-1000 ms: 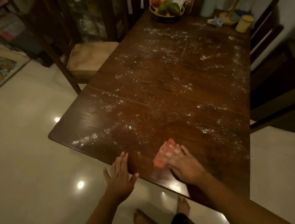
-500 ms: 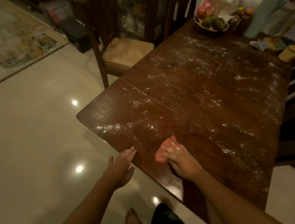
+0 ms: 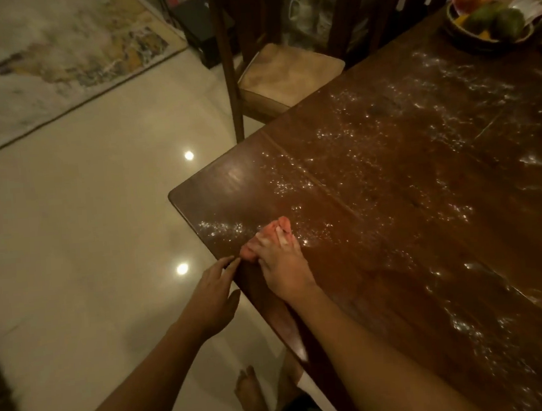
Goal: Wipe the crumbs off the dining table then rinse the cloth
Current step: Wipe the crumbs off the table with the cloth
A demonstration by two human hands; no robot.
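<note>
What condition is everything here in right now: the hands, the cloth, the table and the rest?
Right hand: flat, pressing the cloth.
Left hand: open, cupped at the table edge.
Pink cloth: bunched under the fingers.
Dining table: covered in crumbs.
Fruit bowl: full.
Chair: unoccupied.

You're in somebody's home, dining room for sure. The dark wooden counter (image 3: 408, 194) has a cushioned chair (image 3: 285, 74) pushed up to its far side, a fruit bowl (image 3: 489, 26) on its far end, a glass-front cabinet (image 3: 309, 11) behind the chair, and a patterned rug (image 3: 57, 60) on glossy tiles off to its left.
</note>
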